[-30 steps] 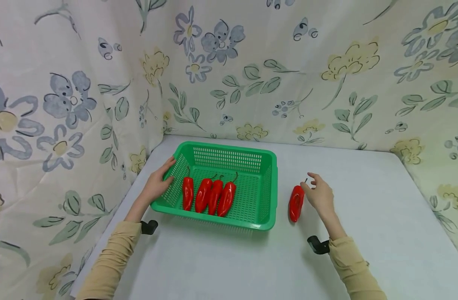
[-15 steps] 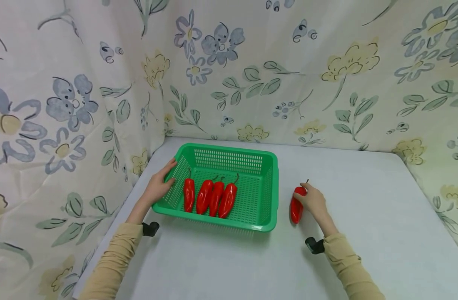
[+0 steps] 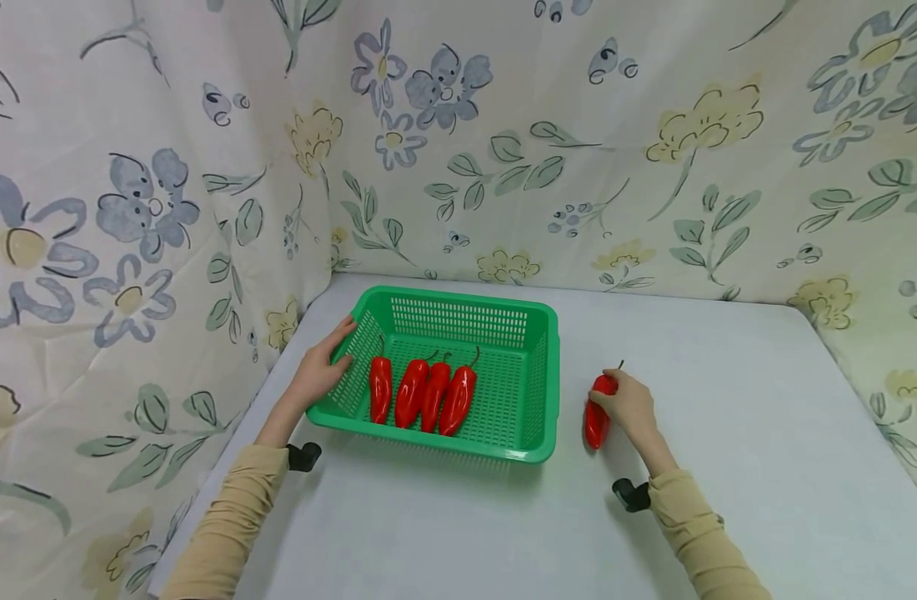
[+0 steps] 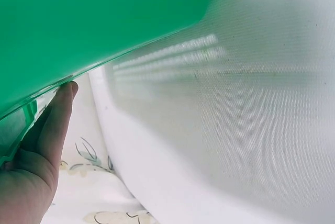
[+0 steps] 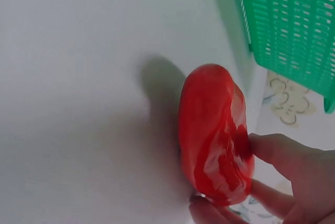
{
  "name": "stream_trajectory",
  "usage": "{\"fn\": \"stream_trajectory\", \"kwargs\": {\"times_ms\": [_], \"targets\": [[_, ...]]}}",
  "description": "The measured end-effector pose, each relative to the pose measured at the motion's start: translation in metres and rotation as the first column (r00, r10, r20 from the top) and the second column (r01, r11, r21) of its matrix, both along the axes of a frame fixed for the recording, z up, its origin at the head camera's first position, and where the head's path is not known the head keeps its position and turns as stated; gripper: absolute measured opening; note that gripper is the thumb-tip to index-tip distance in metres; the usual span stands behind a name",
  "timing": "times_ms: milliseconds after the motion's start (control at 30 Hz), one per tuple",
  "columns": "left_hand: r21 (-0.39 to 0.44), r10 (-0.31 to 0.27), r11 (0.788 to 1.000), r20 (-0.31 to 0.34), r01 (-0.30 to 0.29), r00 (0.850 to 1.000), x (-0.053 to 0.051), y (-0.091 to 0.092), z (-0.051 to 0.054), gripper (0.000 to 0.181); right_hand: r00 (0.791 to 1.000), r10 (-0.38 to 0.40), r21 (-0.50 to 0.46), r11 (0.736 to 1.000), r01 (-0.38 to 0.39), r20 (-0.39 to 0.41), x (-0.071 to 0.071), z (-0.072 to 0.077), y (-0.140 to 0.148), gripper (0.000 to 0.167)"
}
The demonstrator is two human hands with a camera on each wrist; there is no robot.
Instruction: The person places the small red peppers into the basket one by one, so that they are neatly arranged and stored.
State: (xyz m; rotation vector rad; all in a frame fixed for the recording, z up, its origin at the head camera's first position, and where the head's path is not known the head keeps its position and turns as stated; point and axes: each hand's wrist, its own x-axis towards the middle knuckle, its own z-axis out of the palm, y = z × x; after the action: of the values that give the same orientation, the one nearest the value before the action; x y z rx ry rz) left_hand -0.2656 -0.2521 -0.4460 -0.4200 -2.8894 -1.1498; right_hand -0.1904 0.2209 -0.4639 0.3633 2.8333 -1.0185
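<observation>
A green plastic basket (image 3: 469, 446) stands on the table, with several red peppers (image 3: 410, 393) lying side by side in its left half. My left hand (image 3: 318, 372) holds the basket's left rim; the left wrist view shows the thumb against the basket's green rim (image 4: 99, 20). To the right of the basket, my right hand (image 3: 629, 403) pinches another red pepper (image 3: 597, 427) near its stem end. Close up in the right wrist view, thumb and fingers (image 5: 282, 156) lie against this shiny pepper (image 5: 209, 124), whose shadow falls on the tabletop beside it.
The white table (image 3: 458, 533) reaches back to a flowered cloth (image 3: 548, 167) hanging behind and along the left side. The basket's right wall (image 3: 548, 383) rises between the held pepper and the peppers inside.
My right hand has moved slightly left and down onto the loose pepper and now pinches it. My left hand stays on the basket rim.
</observation>
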Motion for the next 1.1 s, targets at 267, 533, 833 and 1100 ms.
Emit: {"fn": "stream_trajectory", "kwargs": {"times_ms": [267,533,833,1100], "targets": [[-0.002,0.005,1.000,-0.001,-0.005,1.000,0.002,0.002,0.002,0.059,0.999,-0.030,-0.035,0.999,0.028,-0.042,0.004,-0.002,0.001,0.052],[-0.008,0.002,1.000,0.000,-0.002,1.000,0.002,0.002,0.003,0.058,0.998,-0.048,-0.053,0.998,0.046,-0.049,0.005,-0.001,0.006,0.052],[0.004,-0.007,1.000,-0.002,0.007,1.000,0.000,0.000,0.001,0.058,0.992,-0.065,-0.086,0.995,0.056,-0.109,0.007,0.013,0.007,0.053],[0.019,-0.005,1.000,0.005,0.005,1.000,0.000,0.001,0.001,0.058,0.977,-0.066,-0.104,0.994,0.046,-0.201,0.011,0.046,0.006,0.055]]}}
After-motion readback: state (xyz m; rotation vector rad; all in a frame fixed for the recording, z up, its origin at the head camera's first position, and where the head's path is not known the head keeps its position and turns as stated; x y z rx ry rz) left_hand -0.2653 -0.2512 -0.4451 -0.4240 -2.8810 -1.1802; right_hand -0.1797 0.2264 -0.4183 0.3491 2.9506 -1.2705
